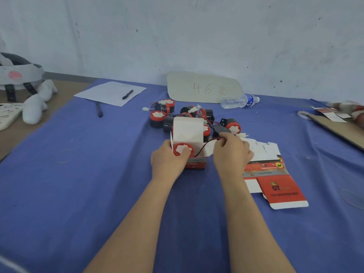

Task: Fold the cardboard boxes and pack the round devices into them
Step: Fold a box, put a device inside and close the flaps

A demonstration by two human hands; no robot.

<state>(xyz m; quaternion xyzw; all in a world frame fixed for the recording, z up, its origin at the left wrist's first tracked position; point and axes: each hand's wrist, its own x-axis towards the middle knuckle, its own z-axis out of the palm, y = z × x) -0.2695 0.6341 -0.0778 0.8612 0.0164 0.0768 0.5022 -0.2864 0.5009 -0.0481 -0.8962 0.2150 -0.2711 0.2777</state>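
Observation:
An open red-and-white cardboard box stands on the blue cloth, its white lid flap upright. A round device with a red rim and white face sits in the box mouth. My left hand grips the box's left side, thumb on the device. My right hand pinches the device's red-and-black wire by the box's right side. Several more round devices lie piled behind the box. Flat unfolded boxes lie to the right.
A cardboard sign leans on the wall beside a lying water bottle. A paper sheet with a pen, and a second pen, lie at back left. White plush items sit far left; brown cardboard far right.

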